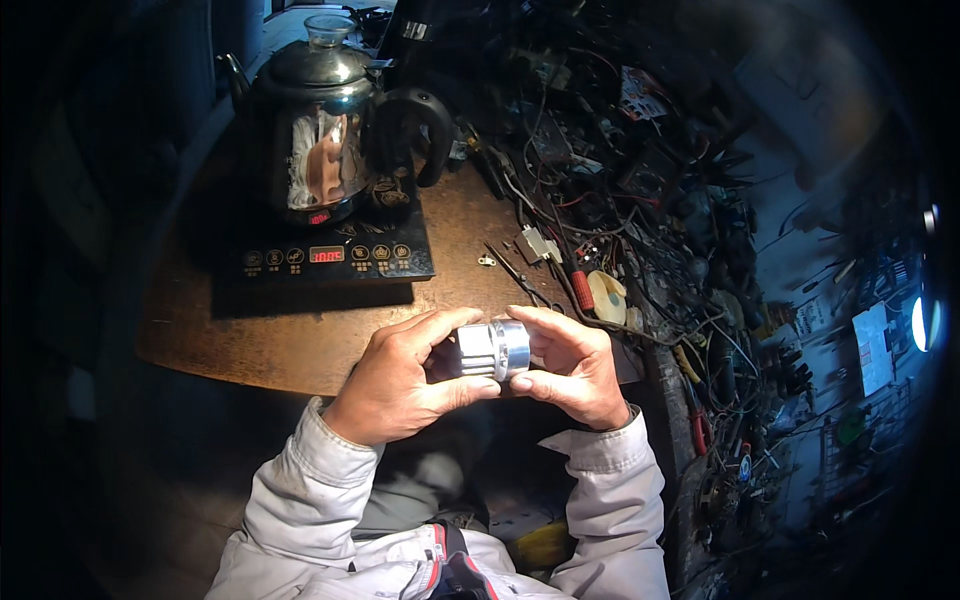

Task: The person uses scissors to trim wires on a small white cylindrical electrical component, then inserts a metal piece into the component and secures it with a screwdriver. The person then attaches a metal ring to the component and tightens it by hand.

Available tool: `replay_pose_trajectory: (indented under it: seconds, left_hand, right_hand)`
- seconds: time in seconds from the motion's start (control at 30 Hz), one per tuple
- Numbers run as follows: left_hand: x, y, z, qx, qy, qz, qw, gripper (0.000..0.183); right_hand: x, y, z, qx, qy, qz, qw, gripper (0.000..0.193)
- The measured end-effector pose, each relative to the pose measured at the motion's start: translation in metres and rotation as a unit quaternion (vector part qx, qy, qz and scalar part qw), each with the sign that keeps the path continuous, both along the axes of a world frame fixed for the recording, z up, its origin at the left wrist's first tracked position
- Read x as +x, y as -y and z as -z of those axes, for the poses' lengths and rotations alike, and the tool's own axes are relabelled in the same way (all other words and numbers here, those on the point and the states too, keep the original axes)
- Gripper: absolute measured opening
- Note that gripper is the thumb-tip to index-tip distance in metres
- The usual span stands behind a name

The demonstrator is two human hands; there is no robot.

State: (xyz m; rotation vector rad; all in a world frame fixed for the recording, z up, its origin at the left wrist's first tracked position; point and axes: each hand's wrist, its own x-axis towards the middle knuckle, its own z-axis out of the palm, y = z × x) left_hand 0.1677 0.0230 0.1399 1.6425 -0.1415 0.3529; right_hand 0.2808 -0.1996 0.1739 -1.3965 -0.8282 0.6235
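Observation:
Between my two hands is a short silver metal cylinder (pixel 512 348), held level just over the table's near edge. Its left part is ribbed and pale, and a smooth shiny ring forms its right part. My left hand (pixel 385 380) is closed round the ribbed part, thumb below and fingers on top. With thumb and fingers, my right hand (pixel 578 372) grips the shiny ring from the other side. My palms and fingers hide both ends of the cylinder.
A steel kettle (pixel 330 165) stands on a black electric hotplate (pixel 290 275) with a lit red display, at the back left of the wooden table (pixel 200 335). To the right lie a red-handled tool (pixel 582 290), pliers (pixel 520 275), and heaps of cables (pixel 660 270).

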Motion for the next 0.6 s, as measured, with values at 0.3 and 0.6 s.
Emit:
replay_pose_trajectory:
  seconds: [0.3, 0.6]
  left_hand:
    - [-0.0002, -0.0005, -0.0002, -0.016, -0.010, 0.007, 1.000, 0.067]
    - [0.0004, -0.0002, -0.0027, 0.011, 0.012, -0.001, 1.000, 0.064]
  right_hand:
    - [0.0013, -0.0024, -0.0001, -0.006, 0.033, 0.006, 0.999, 0.071]
    - [-0.0023, -0.0043, -0.0015, -0.011, 0.047, 0.020, 0.999, 0.070]
